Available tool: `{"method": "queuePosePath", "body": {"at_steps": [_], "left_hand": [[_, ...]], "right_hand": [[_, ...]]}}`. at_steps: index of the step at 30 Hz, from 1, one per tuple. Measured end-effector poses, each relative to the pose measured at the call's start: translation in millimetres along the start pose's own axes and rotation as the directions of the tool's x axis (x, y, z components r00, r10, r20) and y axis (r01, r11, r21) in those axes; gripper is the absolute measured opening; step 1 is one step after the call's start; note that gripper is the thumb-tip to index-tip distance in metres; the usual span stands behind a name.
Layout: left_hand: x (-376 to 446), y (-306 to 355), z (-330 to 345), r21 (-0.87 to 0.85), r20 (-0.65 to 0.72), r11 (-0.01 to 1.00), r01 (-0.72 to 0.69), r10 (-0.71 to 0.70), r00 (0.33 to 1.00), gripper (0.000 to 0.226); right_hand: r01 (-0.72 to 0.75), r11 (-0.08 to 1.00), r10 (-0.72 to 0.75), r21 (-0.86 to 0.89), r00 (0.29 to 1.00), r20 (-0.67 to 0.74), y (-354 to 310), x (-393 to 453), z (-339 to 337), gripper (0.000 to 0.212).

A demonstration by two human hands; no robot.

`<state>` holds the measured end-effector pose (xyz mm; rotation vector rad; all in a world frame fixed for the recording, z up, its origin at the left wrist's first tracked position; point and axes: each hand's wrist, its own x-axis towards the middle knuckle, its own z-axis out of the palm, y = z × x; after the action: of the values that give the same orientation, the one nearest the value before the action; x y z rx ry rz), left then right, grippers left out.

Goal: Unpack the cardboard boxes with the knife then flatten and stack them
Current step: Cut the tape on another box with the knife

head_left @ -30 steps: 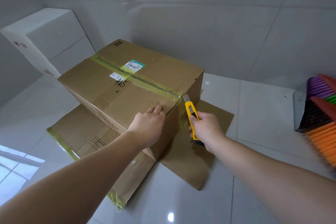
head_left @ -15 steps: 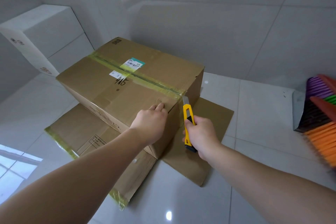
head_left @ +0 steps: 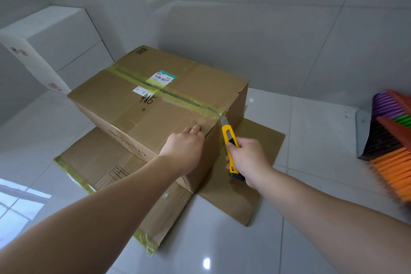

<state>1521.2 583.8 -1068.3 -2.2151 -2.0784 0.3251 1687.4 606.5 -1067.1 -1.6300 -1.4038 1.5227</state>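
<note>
we see 1 sealed cardboard box [head_left: 155, 104] sitting on a flattened cardboard sheet [head_left: 249, 184] spread on the white tiled floor [head_left: 311, 140], close to the back wall. yellowish tape [head_left: 178, 95] runs along the box's top seam, with 2 labels [head_left: 162, 78] stuck on it and "416" scrawled in marker beside them. left hand [head_left: 184, 149] lies flat on the box top at its near right corner, fingers straight and together, pressing down. right hand [head_left: 249, 160] is curled around the yellow knife [head_left: 231, 147], blade extended and pointing up, tip touching the tape end at the top right edge of the box. we can't tell whether the blade is already in the tape. 2 white boxes [head_left: 55, 46] are stacked at the far left against the wall. coloured brooms [head_left: 393, 140] and a grey dustpan [head_left: 362, 131] sit at the floor's right edge, well apart from the box.
</note>
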Motion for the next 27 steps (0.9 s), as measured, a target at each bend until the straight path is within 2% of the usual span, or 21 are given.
{"method": "queuePosePath", "body": {"at_steps": [6,11,16,19,24,27], "left_hand": [[1,0,1,0.016,-0.001,1.000,0.000,0.000,1.000,0.042],[4,2,1,0.004,-0.014,1.000,0.002,-0.002,1.000,0.041],[4,1,-2,-0.007,-0.027,1.000,-0.011,0.011,1.000,0.040],[4,1,-4,-0.023,-0.004,1.000,-0.001,0.001,1.000,0.037],[5,0,-9,-0.052,-0.034,0.999,-0.002,0.001,0.999,0.022],[7,1,-12,-0.026,-0.015,1.000,0.000,0.000,1.000,0.005]], "right_hand": [[0.003,1.000,-0.002,-0.026,0.999,0.049,11,-13,3,0.020],[-0.009,0.999,0.008,0.050,1.000,0.020,1,-6,6,0.018],[0.004,0.999,0.003,-0.037,0.982,0.188,18,-25,26,0.018],[0.006,0.999,0.000,-0.037,0.990,0.138,12,-18,21,0.017],[-0.040,0.999,0.044,-0.026,0.978,0.202,14,-39,17,0.017],[-0.013,0.998,0.028,-0.065,0.973,0.228,21,-56,18,0.019]]}}
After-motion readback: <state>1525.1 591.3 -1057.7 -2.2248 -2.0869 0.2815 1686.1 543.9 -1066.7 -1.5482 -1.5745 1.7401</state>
